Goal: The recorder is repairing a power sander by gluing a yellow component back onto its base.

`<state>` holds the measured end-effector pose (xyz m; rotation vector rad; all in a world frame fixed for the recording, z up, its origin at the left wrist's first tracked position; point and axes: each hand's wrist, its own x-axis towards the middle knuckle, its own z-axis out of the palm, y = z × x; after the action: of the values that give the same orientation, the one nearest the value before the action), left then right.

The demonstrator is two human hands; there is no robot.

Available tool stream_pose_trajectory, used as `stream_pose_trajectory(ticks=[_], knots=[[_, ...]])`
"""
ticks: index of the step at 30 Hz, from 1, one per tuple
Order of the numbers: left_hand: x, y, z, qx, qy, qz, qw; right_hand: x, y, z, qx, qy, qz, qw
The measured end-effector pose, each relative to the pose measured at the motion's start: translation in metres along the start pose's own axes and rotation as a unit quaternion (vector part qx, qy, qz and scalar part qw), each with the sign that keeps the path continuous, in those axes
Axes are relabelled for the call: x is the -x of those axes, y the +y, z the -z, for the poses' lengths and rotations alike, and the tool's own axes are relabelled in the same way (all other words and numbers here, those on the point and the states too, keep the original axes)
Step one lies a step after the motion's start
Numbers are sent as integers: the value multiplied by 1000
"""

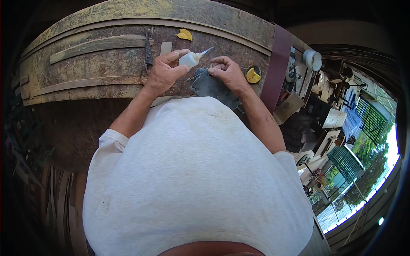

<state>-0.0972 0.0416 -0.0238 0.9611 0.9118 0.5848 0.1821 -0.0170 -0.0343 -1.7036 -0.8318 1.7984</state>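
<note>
My left hand (161, 73) is wrapped round a small white squeeze bottle (189, 59). The bottle lies tilted, its thin pointed nozzle aimed up and to the right. My right hand (232, 76) has its fingers curled and pinched together at the far edge of a dark grey flat piece (212, 87) at the bench's near edge. Whatever sits between those fingertips is too small to make out. Just left of my left hand lie dark scissors (148, 51), and a small pale wooden piece (166, 48) is beyond it.
Long wooden strips (92, 48) lie along the worn workbench (124, 25). One yellow piece (185, 34) rests beyond the bottle; another yellow piece (253, 75) sits in a dark round dish right of my hand. A maroon strip (273, 64) crosses the bench's right end, near a white bucket (312, 60).
</note>
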Motion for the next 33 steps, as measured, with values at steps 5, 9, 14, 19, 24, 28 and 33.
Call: stream_pose_trajectory(ticks=[5,9,14,19,24,28,33], knots=[[1,2,-1,2,1,0,1000,-4,5,2,-9,-2,1,1000],[0,-1,2,-12,8,7,1000,-6,6,4,-16,-15,-2,1000],[2,1,3,-12,6,1,1000,-7,5,5,-14,-15,-6,1000],[4,3,2,5,7,-2,1000,-9,8,5,-26,-21,-3,999],[4,0,3,-2,7,-5,1000,-9,8,5,-27,-17,-16,999],[5,-2,1,8,8,-8,1000,-4,4,5,-17,-13,-40,999],[0,-11,-1,16,-1,-7,1000,-1,-3,7,-17,-10,-34,999]])
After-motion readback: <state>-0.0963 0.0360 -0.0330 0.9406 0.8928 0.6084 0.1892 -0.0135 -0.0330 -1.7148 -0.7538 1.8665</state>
